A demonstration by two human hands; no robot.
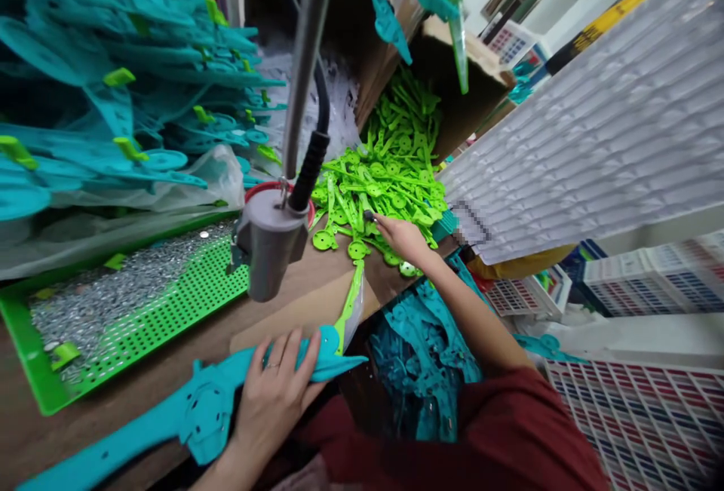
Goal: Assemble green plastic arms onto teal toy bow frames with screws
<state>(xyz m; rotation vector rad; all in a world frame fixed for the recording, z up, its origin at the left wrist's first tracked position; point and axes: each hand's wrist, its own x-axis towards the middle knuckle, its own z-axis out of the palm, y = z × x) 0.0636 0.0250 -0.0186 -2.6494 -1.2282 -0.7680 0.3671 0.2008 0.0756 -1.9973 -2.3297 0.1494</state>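
A long turquoise plastic part lies across the front of the table. My left hand is closed over its right end, a ring on one finger. From beneath that end a slim bright green plastic part sticks out towards the back. My right hand reaches to the near edge of a heap of bright green plastic parts. Its fingers are pressed together, and a small black piece shows at the fingertips. I cannot make out whether they grip a part.
A grey hanging tool head on a metal rod stands between my hands and a green perforated tray of small metal pieces. Turquoise parts are stacked at left; more turquoise parts sit below the table edge. White ribbed panel at right.
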